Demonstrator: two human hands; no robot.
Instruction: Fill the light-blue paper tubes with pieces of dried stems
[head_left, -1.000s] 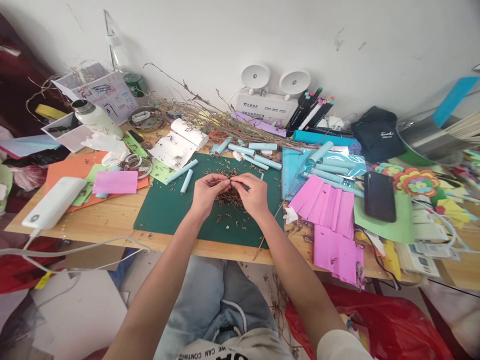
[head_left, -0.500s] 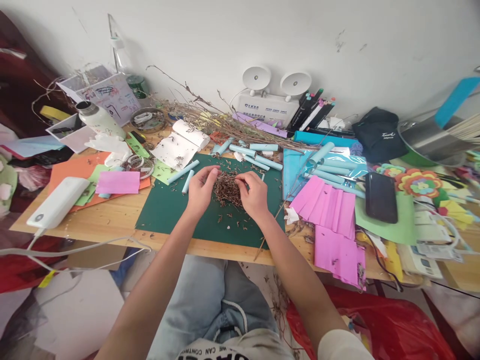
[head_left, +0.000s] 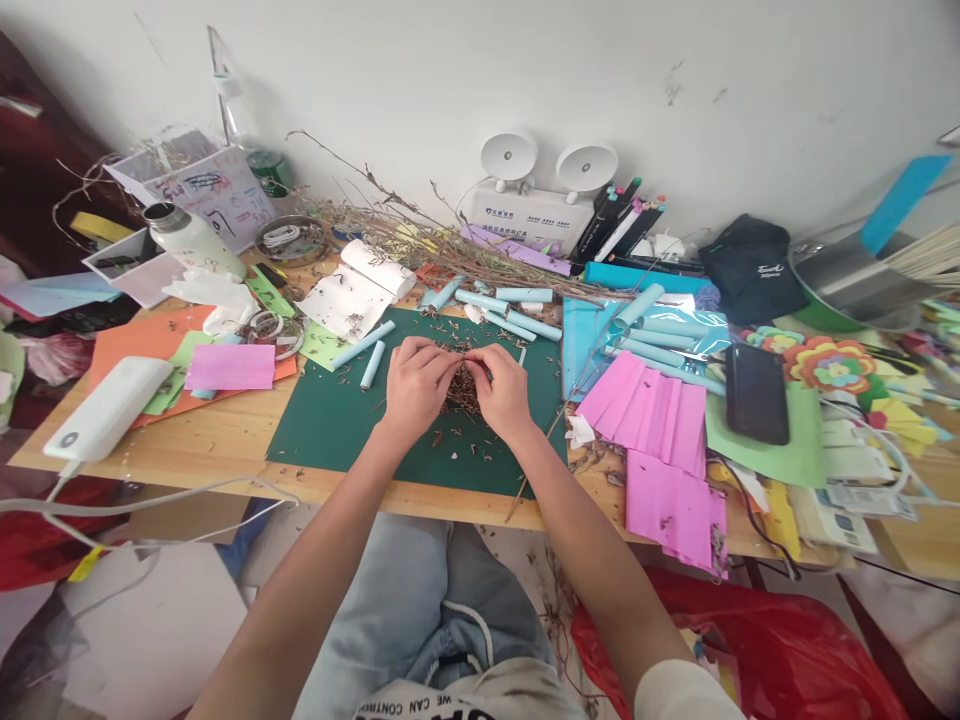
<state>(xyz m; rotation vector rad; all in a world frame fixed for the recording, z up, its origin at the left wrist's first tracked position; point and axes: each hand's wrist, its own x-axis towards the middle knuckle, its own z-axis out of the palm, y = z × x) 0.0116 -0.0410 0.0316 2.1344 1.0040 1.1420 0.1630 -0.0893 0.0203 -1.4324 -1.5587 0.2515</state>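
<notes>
Over a heap of dried brown plant bits (head_left: pixel 461 397), my left hand (head_left: pixel 421 385) and my right hand (head_left: pixel 498 388) meet with fingertips almost touching. Both are closed in a pinch, and a small, thin brown piece of dried plant shows between them. My hands partly cover the heap, which lies on a dark green mat (head_left: pixel 337 430). Loose crumbs are scattered around it on the mat. Just beyond my left hand lie slim light blue paper tubes (head_left: pixel 373 364), with several more at the mat's far edge.
Dry twigs (head_left: pixel 405 235) lie along the wall before a white twin-headed lamp (head_left: pixel 529 215). Pink folded paper (head_left: pixel 645 410) and a black phone (head_left: pixel 757 393) are on the right. A white power bank (head_left: pixel 109 410) and an open bottle (head_left: pixel 191 240) stand left.
My left hand has moved right and turned over the heap, so its fingers now meet those of my right hand. The view has shifted slightly.
</notes>
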